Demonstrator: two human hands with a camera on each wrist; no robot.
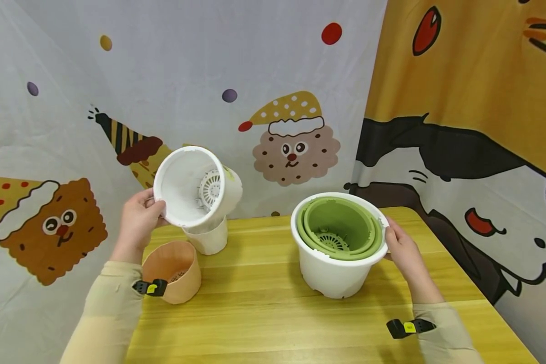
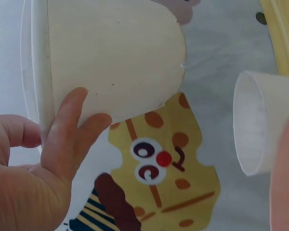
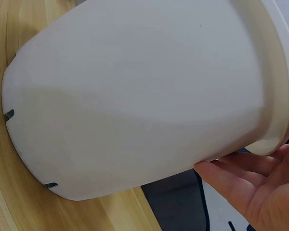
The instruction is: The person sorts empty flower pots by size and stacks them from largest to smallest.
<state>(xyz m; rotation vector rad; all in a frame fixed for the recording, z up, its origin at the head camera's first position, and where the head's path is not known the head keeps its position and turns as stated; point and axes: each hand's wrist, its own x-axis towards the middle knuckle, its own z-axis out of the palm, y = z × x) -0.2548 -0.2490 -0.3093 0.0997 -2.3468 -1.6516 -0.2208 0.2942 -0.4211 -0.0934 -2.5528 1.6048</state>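
My left hand [image 1: 138,217] pinches the rim of a white flowerpot [image 1: 231,194], thumb inside and fingers outside. This pot is held up in the air, tilted so its mouth faces me, and its slotted base shows inside. At the right, my right hand [image 1: 405,250] grips the rim of a larger white flowerpot [image 1: 334,275]. Two green flowerpots [image 1: 341,220] sit nested inside that one. In the right wrist view the larger pot's wall [image 3: 144,96] and notched base lie close to the tabletop; whether it touches, I cannot tell.
An orange flowerpot [image 1: 188,275] stands on the wooden table [image 1: 264,303] beneath my left wrist. Behind it is a small white pot [image 1: 213,241], partly hidden by the raised one. A cartoon-printed curtain [image 1: 273,60] hangs behind the table.
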